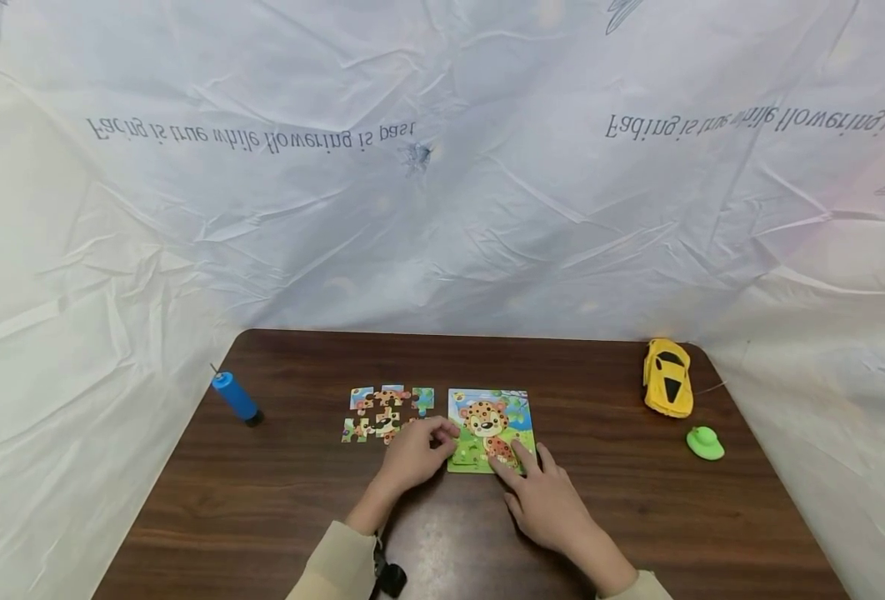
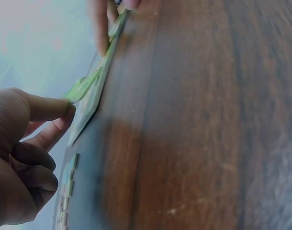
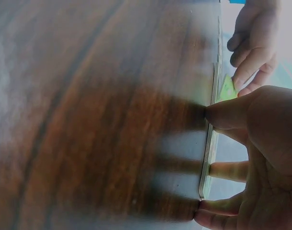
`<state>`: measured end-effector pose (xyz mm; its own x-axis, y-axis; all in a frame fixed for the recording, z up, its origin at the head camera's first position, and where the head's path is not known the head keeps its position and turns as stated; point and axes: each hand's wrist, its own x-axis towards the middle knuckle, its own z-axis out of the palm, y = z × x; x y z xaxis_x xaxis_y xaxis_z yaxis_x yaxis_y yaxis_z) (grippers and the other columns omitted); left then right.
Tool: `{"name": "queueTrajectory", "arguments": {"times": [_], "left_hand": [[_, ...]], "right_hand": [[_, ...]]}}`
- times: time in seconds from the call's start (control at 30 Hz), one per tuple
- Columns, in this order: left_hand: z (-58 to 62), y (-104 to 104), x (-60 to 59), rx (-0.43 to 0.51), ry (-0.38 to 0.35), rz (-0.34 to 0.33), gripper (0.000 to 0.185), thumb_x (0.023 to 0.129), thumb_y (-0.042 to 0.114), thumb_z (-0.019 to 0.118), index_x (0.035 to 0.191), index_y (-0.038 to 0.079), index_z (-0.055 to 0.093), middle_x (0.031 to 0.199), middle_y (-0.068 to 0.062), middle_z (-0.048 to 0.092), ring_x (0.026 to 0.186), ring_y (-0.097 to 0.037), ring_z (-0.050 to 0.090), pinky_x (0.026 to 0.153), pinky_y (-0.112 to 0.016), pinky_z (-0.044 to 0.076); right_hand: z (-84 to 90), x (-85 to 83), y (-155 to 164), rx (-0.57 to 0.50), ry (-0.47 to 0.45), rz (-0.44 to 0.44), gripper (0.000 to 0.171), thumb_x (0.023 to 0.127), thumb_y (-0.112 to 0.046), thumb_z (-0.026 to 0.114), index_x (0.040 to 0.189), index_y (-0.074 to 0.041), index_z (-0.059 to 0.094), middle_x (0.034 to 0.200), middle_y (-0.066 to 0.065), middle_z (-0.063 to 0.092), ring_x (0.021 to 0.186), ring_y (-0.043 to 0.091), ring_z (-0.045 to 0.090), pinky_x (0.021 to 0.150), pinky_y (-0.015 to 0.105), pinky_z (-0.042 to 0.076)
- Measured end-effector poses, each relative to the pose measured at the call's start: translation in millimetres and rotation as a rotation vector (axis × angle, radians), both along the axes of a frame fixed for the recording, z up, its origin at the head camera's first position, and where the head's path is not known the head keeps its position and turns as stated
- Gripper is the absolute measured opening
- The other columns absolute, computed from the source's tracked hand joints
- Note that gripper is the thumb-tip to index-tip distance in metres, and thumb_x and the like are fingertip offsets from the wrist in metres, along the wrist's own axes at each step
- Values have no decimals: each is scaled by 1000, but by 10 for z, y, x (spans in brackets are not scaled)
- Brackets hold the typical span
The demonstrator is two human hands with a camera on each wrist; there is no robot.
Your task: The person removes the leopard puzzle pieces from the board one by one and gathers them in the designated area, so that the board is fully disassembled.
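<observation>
A square puzzle board [image 1: 491, 429] with a spotted leopard picture lies flat on the dark wooden table [image 1: 262, 500]. My left hand [image 1: 446, 435] is at the board's left edge and pinches a green puzzle piece [image 2: 81, 87] between thumb and forefinger, just above the board [image 2: 91, 112]. My right hand [image 1: 521, 462] rests with straight fingers on the board's near right corner. In the right wrist view its fingertips [image 3: 206, 115] touch the board's edge [image 3: 210, 143]. Several loose puzzle pieces [image 1: 386, 412] lie grouped left of the board.
A blue cylinder [image 1: 236, 398] lies at the table's left. A yellow toy car [image 1: 667, 377] and a small green object [image 1: 705, 443] sit at the right edge. A white crinkled sheet [image 1: 442, 208] walls in the back and both sides.
</observation>
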<state>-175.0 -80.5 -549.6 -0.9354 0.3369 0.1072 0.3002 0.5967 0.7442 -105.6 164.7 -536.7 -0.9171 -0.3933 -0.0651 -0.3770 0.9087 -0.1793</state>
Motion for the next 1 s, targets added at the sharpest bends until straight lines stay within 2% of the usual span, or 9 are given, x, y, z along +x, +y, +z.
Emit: {"name": "queueTrajectory", "arguments": {"times": [0.23,0.33,0.57,0.77,1.0], "left_hand": [[120,-242,64,34,-37,34,10,98,18,73,106,22,77,89,15,69,83,-8,65,77,-37,51],[156,-416,94,41,-42,52,10,97,16,74,104,23,77,88,16,69,85,-8,65,79,-39,51],[226,-882,150,66,-113,122,10,95,16,78,102,23,78,85,14,68,84,-9,64,81,-39,49],[243,-1243,206,44,-207,157,10,97,18,76,106,22,77,89,9,67,87,-12,63,80,-42,48],[217,-1557,230,-5,-273,200,10,97,16,76,106,18,78,89,5,70,88,-14,65,79,-41,50]], "right_hand": [[-2,-3,-6,-1,-6,3,49,103,-32,66,151,-28,58,156,20,45,134,58,44,92,66,50],[-7,2,-5,-2,2,9,49,103,-32,66,151,-27,57,156,20,44,134,58,44,92,65,50],[-10,5,7,-5,2,6,49,104,-32,64,152,-29,56,157,19,44,135,58,42,93,65,49],[11,-1,7,0,14,18,50,104,-32,64,153,-28,56,156,20,44,134,58,43,92,65,50],[33,-1,7,-4,16,19,49,104,-31,65,152,-27,57,156,20,44,134,59,44,91,65,50]]}}
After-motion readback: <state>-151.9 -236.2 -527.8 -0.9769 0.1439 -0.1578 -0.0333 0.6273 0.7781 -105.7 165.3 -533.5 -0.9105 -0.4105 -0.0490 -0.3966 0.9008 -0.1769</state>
